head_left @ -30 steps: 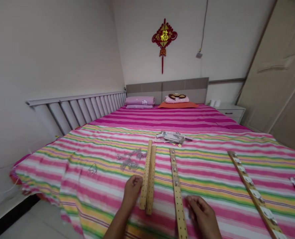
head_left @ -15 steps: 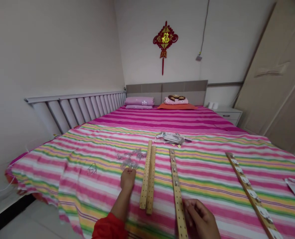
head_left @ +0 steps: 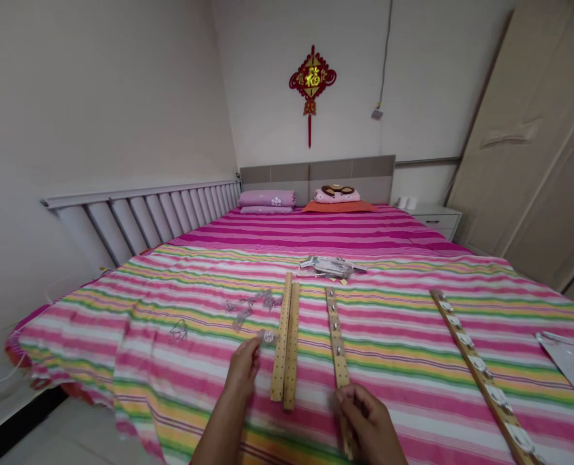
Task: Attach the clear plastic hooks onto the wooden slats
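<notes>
Two hands work low over the striped bed (head_left: 413, 323): the right hand (head_left: 367, 423) is closed around the near end of a perforated wooden strip (head_left: 336, 336). Left hand (head_left: 245, 368) pinches a small clear clip (head_left: 267, 336) at its fingertips, just left of a pair of bare strips (head_left: 286, 342). Beyond it, loose clips (head_left: 251, 303) lie scattered; farther back sits a heap of packets (head_left: 330, 266)

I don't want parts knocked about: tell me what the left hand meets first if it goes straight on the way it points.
Probably the loose clear clips just ahead of the left hand, which pinches one such clip; depth is unclear.
</notes>
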The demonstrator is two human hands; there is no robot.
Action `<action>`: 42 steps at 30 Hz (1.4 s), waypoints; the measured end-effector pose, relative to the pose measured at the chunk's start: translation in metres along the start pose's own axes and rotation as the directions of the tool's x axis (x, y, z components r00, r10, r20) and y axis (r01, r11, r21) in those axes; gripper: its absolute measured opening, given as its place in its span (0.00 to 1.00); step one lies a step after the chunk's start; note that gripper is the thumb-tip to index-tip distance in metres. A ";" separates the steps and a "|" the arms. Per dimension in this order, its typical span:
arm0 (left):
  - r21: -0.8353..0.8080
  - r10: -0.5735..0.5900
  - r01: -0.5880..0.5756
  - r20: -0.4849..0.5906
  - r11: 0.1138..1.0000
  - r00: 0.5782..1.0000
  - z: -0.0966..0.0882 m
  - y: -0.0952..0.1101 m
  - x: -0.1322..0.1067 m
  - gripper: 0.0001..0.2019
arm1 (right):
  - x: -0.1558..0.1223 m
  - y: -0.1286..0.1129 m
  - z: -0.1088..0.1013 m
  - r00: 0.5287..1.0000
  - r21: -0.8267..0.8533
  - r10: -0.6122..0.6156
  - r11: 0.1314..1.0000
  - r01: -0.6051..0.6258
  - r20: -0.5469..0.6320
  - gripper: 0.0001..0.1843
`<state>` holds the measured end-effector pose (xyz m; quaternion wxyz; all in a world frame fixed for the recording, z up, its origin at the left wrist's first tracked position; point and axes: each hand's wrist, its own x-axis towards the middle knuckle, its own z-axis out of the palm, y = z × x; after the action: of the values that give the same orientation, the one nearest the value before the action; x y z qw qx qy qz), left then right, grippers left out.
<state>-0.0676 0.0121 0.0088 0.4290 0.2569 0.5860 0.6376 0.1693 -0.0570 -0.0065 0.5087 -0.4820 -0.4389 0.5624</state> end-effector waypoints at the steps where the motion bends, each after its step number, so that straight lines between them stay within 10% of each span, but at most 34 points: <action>1: -0.092 -0.108 0.109 0.020 0.990 0.994 -0.001 0.000 0.002 0.04 | -0.001 0.000 0.002 1.000 -0.008 0.012 1.000 -0.011 0.024 0.25; 5: -0.446 -0.381 0.448 0.236 0.775 0.894 -0.006 0.002 0.005 0.04 | -0.003 -0.004 0.009 0.997 -0.009 0.029 1.000 -0.028 0.070 0.24; 11: -0.608 -0.353 0.534 0.401 0.587 0.845 -0.010 -0.006 0.005 0.05 | 0.002 -0.014 0.027 0.989 -0.052 0.009 0.999 -0.001 0.151 0.23; 20: -0.604 -0.229 0.541 0.517 0.585 0.825 -0.013 -0.001 0.007 0.05 | 0.015 -0.012 0.054 0.973 -0.089 0.009 0.996 0.012 0.229 0.19; 28: -0.596 -0.247 0.611 0.581 0.520 0.776 -0.005 -0.001 0.003 0.04 | 0.057 -0.044 0.094 0.957 -0.129 -0.274 0.950 0.285 0.099 0.10; 42: -0.554 -0.244 0.609 0.594 0.568 0.767 -0.007 0.000 0.003 0.06 | 0.076 -0.026 0.128 0.956 -0.119 -0.258 0.954 0.275 0.142 0.10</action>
<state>-0.0751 0.0113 0.0066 0.7628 0.0536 0.2149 0.6076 0.0448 0.0205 0.0308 0.5171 -0.4163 -0.5685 0.4859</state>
